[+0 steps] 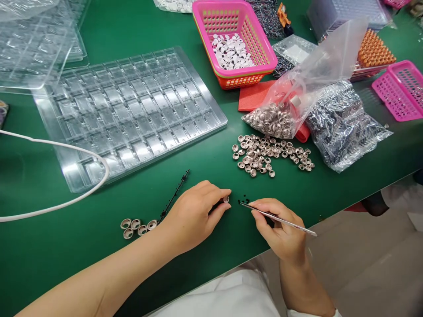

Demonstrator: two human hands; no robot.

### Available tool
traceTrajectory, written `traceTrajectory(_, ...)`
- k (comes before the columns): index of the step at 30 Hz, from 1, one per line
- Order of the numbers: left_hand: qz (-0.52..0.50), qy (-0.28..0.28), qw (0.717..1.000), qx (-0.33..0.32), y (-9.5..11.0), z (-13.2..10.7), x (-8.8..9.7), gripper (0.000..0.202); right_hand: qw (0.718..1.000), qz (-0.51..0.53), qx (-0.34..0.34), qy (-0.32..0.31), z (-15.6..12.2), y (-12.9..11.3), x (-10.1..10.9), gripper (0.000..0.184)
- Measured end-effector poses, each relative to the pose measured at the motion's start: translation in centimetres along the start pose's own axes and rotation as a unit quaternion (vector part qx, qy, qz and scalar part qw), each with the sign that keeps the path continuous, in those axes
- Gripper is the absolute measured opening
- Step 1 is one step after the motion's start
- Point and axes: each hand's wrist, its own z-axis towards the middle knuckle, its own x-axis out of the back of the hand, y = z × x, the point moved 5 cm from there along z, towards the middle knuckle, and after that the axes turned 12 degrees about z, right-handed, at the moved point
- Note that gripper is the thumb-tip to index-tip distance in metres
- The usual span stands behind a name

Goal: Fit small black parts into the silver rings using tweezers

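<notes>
Between thumb and forefinger, my left hand [194,213] pinches a small round silver metal cup [226,199]. My right hand [280,224] grips metal tweezers [277,218], whose tips point left to a few tiny black pieces [246,200] on the green table, close to the left fingertips. Left of my left hand, a thin black strip with short side pegs [174,196] slants across the table, its lower end near the forearm. Several larger silver rings [135,224] lie beside that forearm. A loose pile of small metal cups [259,154] spreads beyond both hands.
A clear plastic tray [211,121] with many compartments lies at the left, crossed by a white cable [82,152]. Behind the pile stand an open bag of metal cups [274,121], a silvery packet [346,123] and a pink basket [264,48] holding white discs. The table's front edge runs below my hands.
</notes>
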Motion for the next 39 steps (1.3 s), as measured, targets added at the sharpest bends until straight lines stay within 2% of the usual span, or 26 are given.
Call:
traceTrajectory(16,-0.005,-0.007,1.0,0.011,-0.2,0.0,-0.1,0.021,0.999,-0.035,0.021,-0.002,0.1,-0.2,-0.1,0.028)
traceTrajectory(22,-0.017,0.009,1.0,0.019,0.0,0.1,0.2,0.014,0.999,0.017,-0.004,0.047,-0.4,0.0,0.4,0.026)
traceTrajectory(27,-0.058,0.003,0.998,-0.011,0.8,0.1,0.1,0.018,0.992,0.083,-0.01,0.092,-0.7,-0.7,0.2,0.028)
traceTrajectory(32,-0.083,-0.002,0.996,-0.017,0.9,0.0,-0.2,0.022,0.996,0.068,0.029,0.049,-0.5,-1.5,-0.6,0.031)
traceTrajectory(39,-0.082,-0.001,0.996,-0.019,0.8,0.1,-0.1,0.019,0.998,0.044,0.047,0.01,0.0,-1.8,-1.0,0.034)
